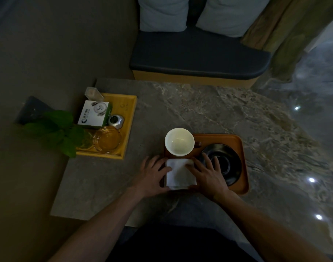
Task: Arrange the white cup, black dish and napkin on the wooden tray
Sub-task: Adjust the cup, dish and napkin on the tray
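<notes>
**Squaring the napkin on the tray**

My left hand [152, 175] and right hand [209, 174] lie flat, fingers spread, pressing the napkin's [180, 173] side edges, gripping nothing. It sits at the wooden tray's [241, 146] 7 o'clock corner; white cup [179, 141] at 12 of the napkin, black dish [225, 163] at 3. Placement looks almost done; next, nudge it straight and lift off. Tray's near-left rim is hidden, lighting dim.
</notes>
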